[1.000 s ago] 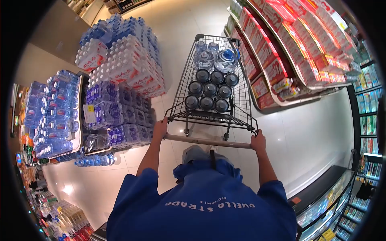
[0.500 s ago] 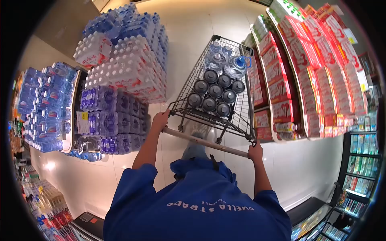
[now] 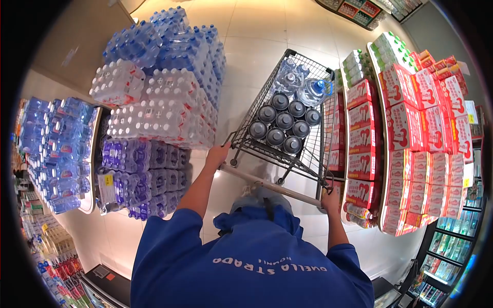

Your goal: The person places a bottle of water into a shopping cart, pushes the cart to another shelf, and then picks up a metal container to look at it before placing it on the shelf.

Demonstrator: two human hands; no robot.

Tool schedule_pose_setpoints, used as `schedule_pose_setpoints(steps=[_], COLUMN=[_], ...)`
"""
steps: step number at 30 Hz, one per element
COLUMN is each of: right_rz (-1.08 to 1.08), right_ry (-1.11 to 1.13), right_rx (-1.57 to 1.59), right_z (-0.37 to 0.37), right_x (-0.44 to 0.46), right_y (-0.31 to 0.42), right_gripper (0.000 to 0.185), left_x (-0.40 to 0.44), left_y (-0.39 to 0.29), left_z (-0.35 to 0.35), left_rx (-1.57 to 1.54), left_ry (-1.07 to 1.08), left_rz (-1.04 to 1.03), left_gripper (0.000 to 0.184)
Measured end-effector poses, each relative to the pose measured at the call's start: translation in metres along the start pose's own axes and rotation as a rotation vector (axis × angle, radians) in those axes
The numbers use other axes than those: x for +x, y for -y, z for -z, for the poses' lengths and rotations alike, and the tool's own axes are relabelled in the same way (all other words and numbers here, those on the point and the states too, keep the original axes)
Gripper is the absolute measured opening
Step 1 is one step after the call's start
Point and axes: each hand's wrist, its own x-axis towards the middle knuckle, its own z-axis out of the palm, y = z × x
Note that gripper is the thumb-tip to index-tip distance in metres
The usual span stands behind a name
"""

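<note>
A wire shopping cart [image 3: 291, 53] stands in front of me, tilted a little to the right in the view. My left hand [image 3: 218, 155] is wrapped around the left end of its pale handlebar [image 3: 272, 186]. At the bar's right end my right hand [image 3: 331, 199] grips too, with some fingers hard to make out. Several dark cylindrical containers with grey tops [image 3: 276, 136] fill the near part of the basket. Beyond them lie large clear water bottles, one of them a jug with a blue cap and handle [image 3: 315, 91].
Shrink-wrapped bottle packs with white caps [image 3: 164, 115] and blue caps [image 3: 185, 51] rise on the left, above purple-labelled packs [image 3: 126, 156]. Close along the cart's right side stand shelves of red-and-white cartons [image 3: 361, 141]. Tiled floor [image 3: 257, 31] runs ahead between them.
The cart and I have moved forward along the aisle; the stacks and shelves on both sides sit lower in view. More shelving shows at the far end. Both hands have stayed on the handlebar.
</note>
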Motion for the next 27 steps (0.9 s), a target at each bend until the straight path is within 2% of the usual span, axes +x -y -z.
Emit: schedule_pose_setpoints(steps=[2,6,8,14,15,18,19,20,22,23,27], right_rz=[0.048,-0.067,-0.027,0.067,0.069,0.075,0.064,0.096,0.057,0.142,0.109], right_ry=[-0.031,0.063,0.048,0.044,0.038,0.089,0.096,0.098,0.131,0.081,0.162], right_rx=[-0.012,-0.004,0.015,0.0,0.033,-0.001,-0.002,-0.037,0.013,0.005,0.012], right_z=[0.005,0.015,0.012,0.03,0.036,0.046,0.061,0.047,0.059,0.051,0.071], right_x=[0.031,0.102,0.14,0.244,0.257,0.307,0.314,0.338,0.366,0.386,0.438], right_y=[0.018,0.053,0.06,0.123,0.139,0.175,0.203,0.195,0.229,0.229,0.286], right_gripper=[0.032,0.03,0.03,0.029,0.031,0.033,0.033,0.033,0.032,0.03,0.033], left_x=[0.022,0.071,0.079,0.187,0.198,0.234,0.252,0.274,0.294,0.307,0.334], left_y=[-0.019,-0.062,-0.096,-0.131,-0.14,-0.17,-0.176,-0.181,-0.198,-0.209,-0.274], left_z=[0.003,0.006,0.012,0.018,0.02,0.031,0.033,0.037,0.044,0.046,0.066], left_rx=[-0.002,-0.015,-0.04,-0.077,0.011,-0.024,-0.013,0.004,0.005,-0.015,0.005], left_ry=[-0.003,-0.035,-0.051,-0.006,-0.004,-0.017,-0.028,-0.03,-0.053,-0.068,-0.052], left_rz=[-0.006,0.049,0.062,0.117,-0.037,-0.008,0.035,0.078,0.133,0.133,0.186], left_gripper=[0.076,0.072,0.069,0.061,0.061,0.065,0.066,0.066,0.069,0.071,0.074])
